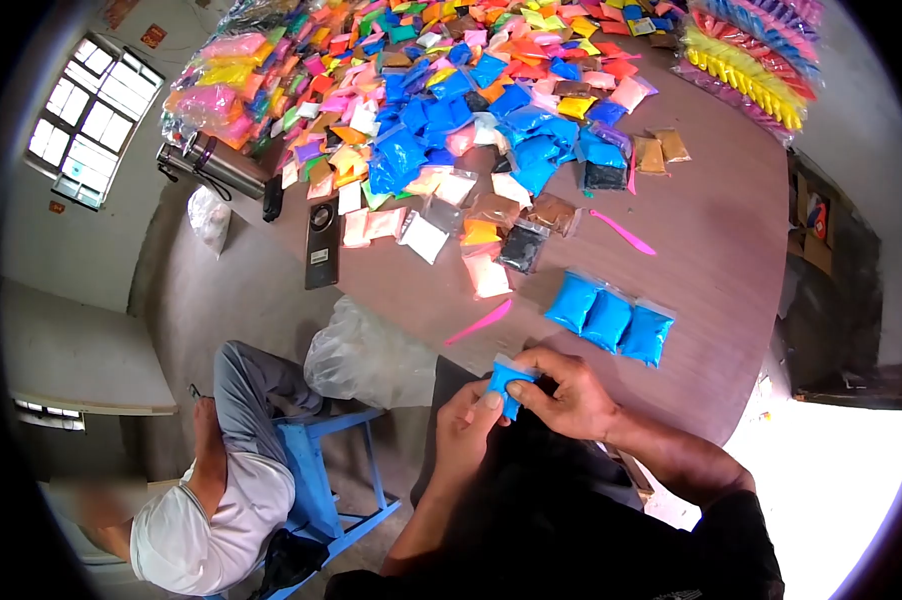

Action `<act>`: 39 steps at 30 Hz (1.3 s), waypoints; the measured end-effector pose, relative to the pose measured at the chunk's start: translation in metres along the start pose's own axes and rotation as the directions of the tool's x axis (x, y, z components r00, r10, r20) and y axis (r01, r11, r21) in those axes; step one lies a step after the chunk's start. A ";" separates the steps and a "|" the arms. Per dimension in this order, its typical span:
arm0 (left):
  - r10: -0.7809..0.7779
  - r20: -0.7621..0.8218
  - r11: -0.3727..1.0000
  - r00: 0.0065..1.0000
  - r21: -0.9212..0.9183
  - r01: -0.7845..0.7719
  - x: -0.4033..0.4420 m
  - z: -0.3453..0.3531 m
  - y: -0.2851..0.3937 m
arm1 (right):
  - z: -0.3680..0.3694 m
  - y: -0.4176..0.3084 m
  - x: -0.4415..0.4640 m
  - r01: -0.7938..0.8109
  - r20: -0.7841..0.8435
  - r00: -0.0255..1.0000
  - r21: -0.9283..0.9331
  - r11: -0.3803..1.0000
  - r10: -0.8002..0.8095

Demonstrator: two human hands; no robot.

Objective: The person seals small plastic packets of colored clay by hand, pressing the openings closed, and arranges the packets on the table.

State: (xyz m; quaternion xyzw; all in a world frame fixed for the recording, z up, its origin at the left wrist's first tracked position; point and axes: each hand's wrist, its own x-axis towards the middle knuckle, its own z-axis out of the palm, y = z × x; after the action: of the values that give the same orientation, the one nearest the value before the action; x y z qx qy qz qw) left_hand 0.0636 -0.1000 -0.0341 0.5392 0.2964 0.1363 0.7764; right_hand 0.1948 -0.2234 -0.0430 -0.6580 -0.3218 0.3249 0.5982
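A small clear packet of blue clay-like material (509, 384) is pinched between both hands, just off the table's near edge. My left hand (466, 415) grips its left side, thumb pressed on the front. From the right, my right hand (569, 393) closes thumb and fingers on its upper part. Beyond the hands, three larger blue packets (607, 319) lie side by side on the brown table (716, 260). One pink plastic tool (479, 322) rests near the table's front edge, and another pink tool (623, 232) lies farther back.
A large heap of colourful packets (441, 110) covers the table's far side. Bagged bundles (746, 65) sit at the far right. A black phone (322, 243) and a metal flask (211, 165) lie at the left. Below stands a clear plastic bag (366, 355); a person (216, 505) sits on a blue stool (311, 480).
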 end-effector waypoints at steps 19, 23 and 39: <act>0.127 0.038 0.976 0.991 0.174 -0.132 0.009 -0.007 0.006 | 0.002 -0.001 0.001 0.180 -0.067 0.978 -0.195 0.964 -0.196; 0.141 0.090 0.967 0.986 0.200 -0.156 0.015 -0.008 0.007 | 0.005 -0.002 0.000 0.103 -0.084 0.991 -0.061 0.993 -0.108; 0.226 0.215 0.955 0.950 0.143 -0.259 0.024 0.009 0.013 | 0.020 0.002 -0.038 -0.105 -0.314 0.935 0.201 0.974 0.166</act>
State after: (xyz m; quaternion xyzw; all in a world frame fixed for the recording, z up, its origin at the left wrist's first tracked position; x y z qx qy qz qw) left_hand 0.0895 -0.0895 -0.0271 0.6465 0.1602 0.1514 0.7304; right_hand 0.1568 -0.2433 -0.0451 -0.6667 -0.1404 0.2789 0.6768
